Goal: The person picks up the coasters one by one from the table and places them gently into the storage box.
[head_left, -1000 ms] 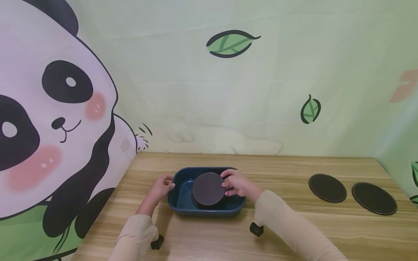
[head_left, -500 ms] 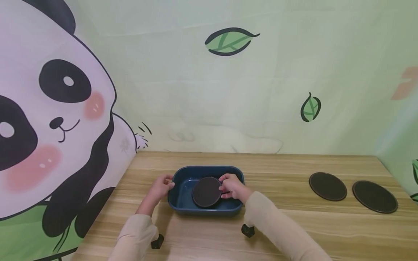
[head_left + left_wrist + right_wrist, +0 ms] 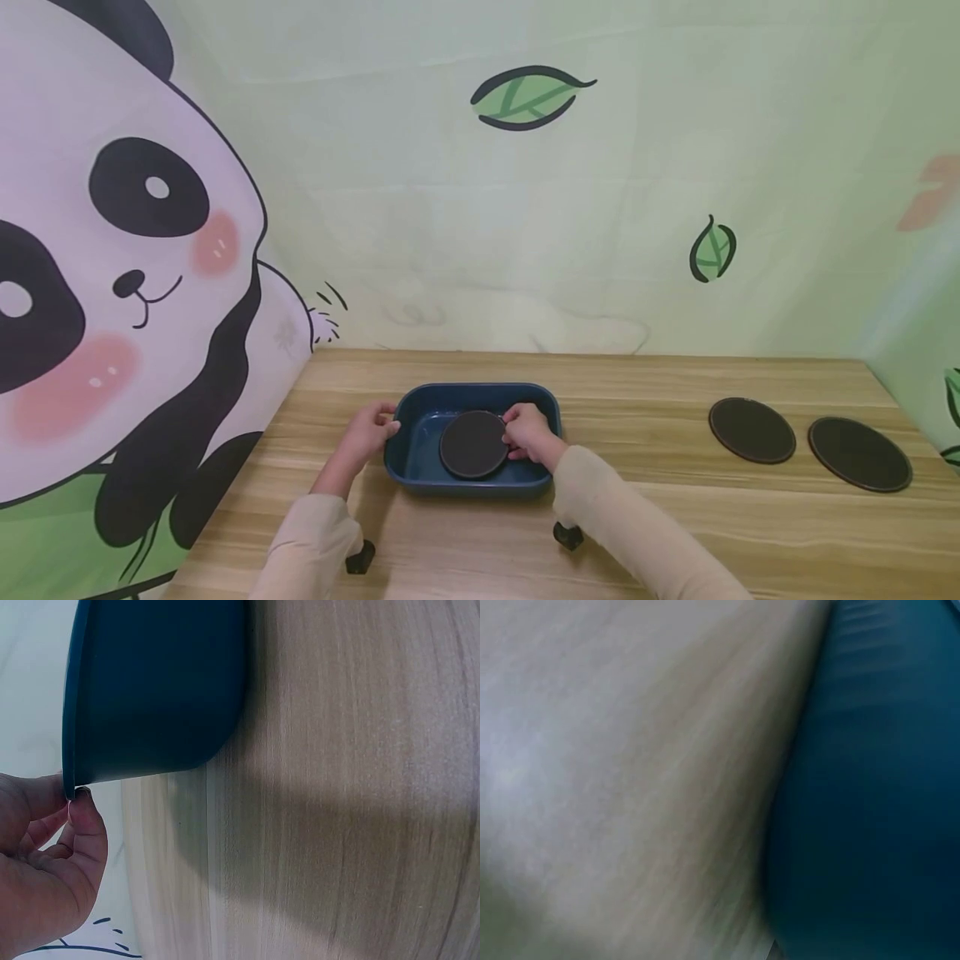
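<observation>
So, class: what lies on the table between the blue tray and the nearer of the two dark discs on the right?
In the head view, only bare wooden table lies between the blue tray and the nearer disc.

The tray [image 3: 415, 467] is dark blue; the round mat [image 3: 473, 444] in it is dark brown. The table [image 3: 675, 517] shows pale wood grain.

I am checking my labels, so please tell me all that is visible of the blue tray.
The tray is dark blue, rectangular with rounded corners and raised walls, smooth like plastic or glazed ware. It sits level on the wooden table, near its left end. The left hand holds its left rim; the right hand reaches inside, on a dark round disc lying in it.
</observation>
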A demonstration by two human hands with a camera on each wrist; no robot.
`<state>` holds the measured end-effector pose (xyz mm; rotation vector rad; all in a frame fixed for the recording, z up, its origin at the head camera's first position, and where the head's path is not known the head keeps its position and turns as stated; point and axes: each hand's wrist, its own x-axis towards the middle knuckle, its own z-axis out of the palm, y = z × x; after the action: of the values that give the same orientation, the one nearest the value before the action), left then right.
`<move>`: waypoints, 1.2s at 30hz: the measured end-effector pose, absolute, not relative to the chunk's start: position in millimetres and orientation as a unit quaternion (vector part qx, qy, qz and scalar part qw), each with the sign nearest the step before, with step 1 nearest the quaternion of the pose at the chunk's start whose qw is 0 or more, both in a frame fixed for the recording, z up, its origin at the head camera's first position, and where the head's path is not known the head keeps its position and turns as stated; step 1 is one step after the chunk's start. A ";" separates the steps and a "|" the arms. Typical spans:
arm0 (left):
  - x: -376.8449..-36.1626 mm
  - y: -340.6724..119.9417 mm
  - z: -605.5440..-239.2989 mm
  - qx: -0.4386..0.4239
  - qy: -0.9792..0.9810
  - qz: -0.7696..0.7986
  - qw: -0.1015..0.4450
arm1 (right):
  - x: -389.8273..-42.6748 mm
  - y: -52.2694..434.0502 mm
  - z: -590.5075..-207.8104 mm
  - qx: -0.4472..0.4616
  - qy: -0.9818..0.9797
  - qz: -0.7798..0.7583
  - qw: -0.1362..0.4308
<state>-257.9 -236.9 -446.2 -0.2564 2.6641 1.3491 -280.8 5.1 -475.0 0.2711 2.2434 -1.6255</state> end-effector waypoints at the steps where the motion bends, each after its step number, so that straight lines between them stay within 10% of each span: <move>1: -257.7 -236.7 -445.8 -0.086 0.886 0.449 0.074 | -280.5 4.9 -475.0 0.092 0.800 -0.568 0.173; 36: -255.6 -235.6 -443.3 -0.083 0.884 0.452 0.083 | -275.0 17.6 -441.6 0.027 0.796 -0.572 0.196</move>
<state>-255.6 -235.6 -443.3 -0.2492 2.6406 1.3487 -275.0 17.6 -441.6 0.0769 2.2315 -1.6019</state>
